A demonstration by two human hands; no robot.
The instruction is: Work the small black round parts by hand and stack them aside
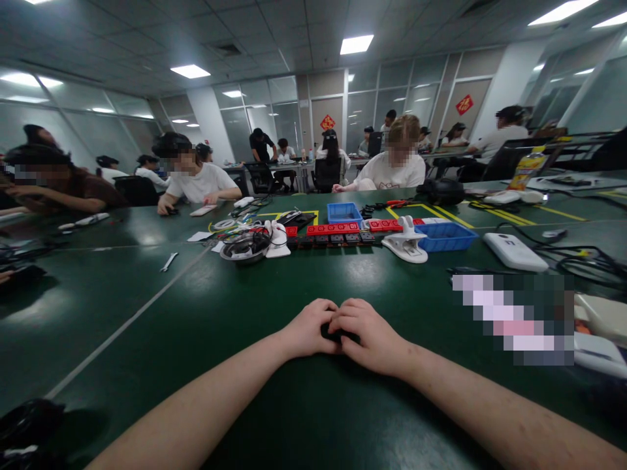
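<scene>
On the green table (274, 405), my left hand (307, 329) and my right hand (368, 334) meet in front of me. Their curled fingers close round a small black object (337, 334) from both sides. Most of it is covered by the fingers, so its kind cannot be made out. The fingertips of both hands touch or nearly touch at its far side. Beyond the hands lie red socket blocks (333, 228) in a row, with black socket blocks (337, 240) before them.
Behind the hands stand a white clamp (405, 245), a blue tray (447, 237), a second blue bin (344, 213) and a dish of black cable (245, 248). A wrench (169, 262) lies left, a white device (515, 252) right. Co-workers (200, 176) sit across the table.
</scene>
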